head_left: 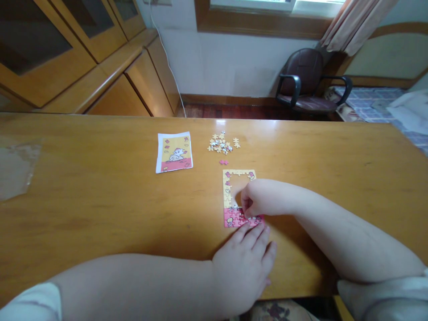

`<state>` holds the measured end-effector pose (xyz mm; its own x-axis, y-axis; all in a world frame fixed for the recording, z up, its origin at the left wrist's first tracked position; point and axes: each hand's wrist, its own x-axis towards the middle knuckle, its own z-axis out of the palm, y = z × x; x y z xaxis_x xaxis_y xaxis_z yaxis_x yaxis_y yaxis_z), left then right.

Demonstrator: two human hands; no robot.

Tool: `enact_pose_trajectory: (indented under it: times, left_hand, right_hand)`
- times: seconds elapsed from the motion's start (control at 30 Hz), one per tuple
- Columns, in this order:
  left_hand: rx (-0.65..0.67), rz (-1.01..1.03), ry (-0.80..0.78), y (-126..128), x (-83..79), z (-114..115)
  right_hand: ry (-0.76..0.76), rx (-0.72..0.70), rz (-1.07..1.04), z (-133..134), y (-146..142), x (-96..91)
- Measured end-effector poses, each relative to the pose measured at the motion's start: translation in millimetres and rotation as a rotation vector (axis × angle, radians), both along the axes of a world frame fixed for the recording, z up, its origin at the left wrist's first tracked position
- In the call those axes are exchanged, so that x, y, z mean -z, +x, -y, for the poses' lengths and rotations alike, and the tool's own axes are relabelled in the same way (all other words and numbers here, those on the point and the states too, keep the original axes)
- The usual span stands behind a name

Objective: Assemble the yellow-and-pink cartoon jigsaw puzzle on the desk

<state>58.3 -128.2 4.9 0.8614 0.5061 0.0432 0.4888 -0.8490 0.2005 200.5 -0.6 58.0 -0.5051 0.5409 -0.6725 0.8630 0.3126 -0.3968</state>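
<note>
A partly joined jigsaw puzzle (227, 200) lies on the table, its yellow border around a bare middle and its lower part pink. Over the pink part, my right hand (259, 198) is closed with fingertips bent down onto the pieces; whatever they pinch is hidden. My left hand (245, 263) lies flat, fingers stretched out, its tips at the puzzle's bottom edge. Beyond the puzzle is a small pink piece (224, 162), and behind that a pile of loose puzzle pieces (219, 145). To the left rests a picture card (175, 153) showing a white cartoon animal on yellow and pink.
The wooden table (100, 191) spans the view. A clear plastic bag (16, 169) lies at its left end. Past the far edge stand a wooden cabinet (110, 80) and an armchair (306, 80), with a bed (377, 102) at right.
</note>
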Motion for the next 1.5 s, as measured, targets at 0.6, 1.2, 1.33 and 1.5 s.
enact_pose_trajectory:
  times: [0.6,1.2,1.33,1.5]
  left_hand:
    - [0.008,-0.008,-0.007,1,3.4,2]
    - [0.005,-0.023,-0.014,1,1.1,2]
    - [0.010,-0.014,-0.015,1,2.1,1]
    - [0.002,-0.014,-0.031,0,-0.3,0]
  right_hand:
    - [0.143,-0.093,0.135,9,-12,-2.1]
    - [0.127,-0.085,0.240,10,-20,-9.9]
    - [0.128,-0.103,0.240,9,-20,-8.6]
    - [0.167,-0.098,0.175,8,-13,-4.3]
